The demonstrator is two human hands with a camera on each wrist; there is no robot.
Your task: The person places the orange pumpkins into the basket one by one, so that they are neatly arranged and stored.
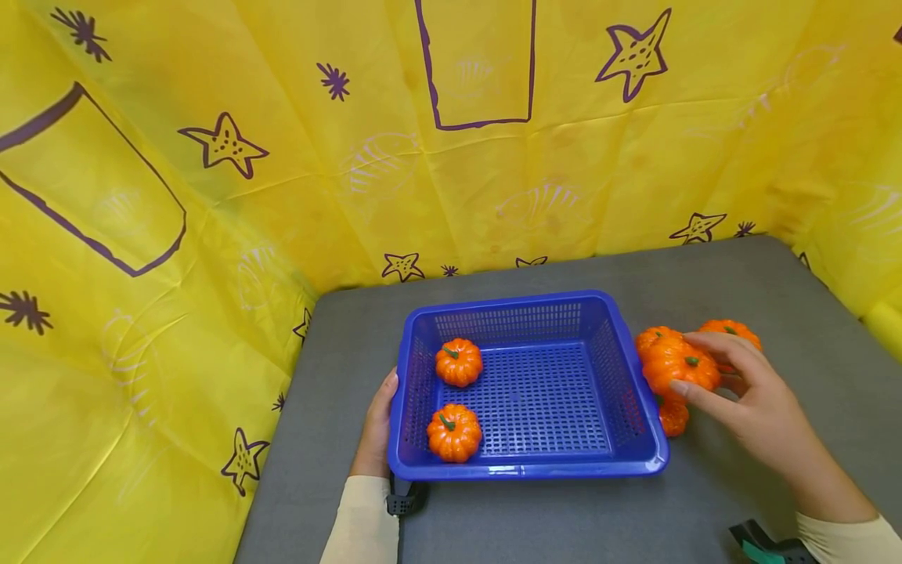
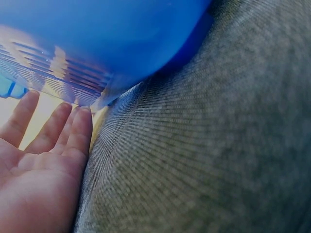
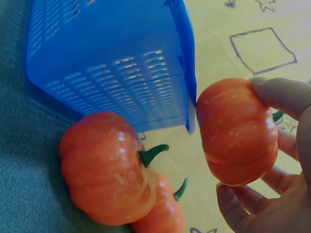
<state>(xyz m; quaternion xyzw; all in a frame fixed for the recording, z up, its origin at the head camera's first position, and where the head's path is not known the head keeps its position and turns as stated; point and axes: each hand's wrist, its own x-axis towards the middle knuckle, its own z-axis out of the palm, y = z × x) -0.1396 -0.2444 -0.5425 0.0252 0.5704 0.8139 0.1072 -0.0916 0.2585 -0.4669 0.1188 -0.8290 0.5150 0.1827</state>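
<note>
A blue plastic basket (image 1: pixel 521 470) stands on the grey table, with two small orange pumpkins (image 1: pixel 458 363) on the left side of its floor. My left hand (image 1: pixel 377 427) lies along the basket's left side; in the left wrist view its fairly straight fingers (image 2: pixel 80 128) touch the perforated wall. Between thumb and fingers, my right hand (image 1: pixel 764 415) holds another orange pumpkin (image 1: pixel 672 366) with a green stem, up at the basket's right rim. The right wrist view shows this pumpkin (image 3: pixel 238 133) raised above the pumpkins on the table.
Just right of the basket several more pumpkins rest on the table, including one near the front (image 1: pixel 673 421) and one farther back (image 1: pixel 733 329), partly hidden by my right hand. A yellow cloth (image 1: pixel 465 196) with starfish drawings hangs behind and beside the table.
</note>
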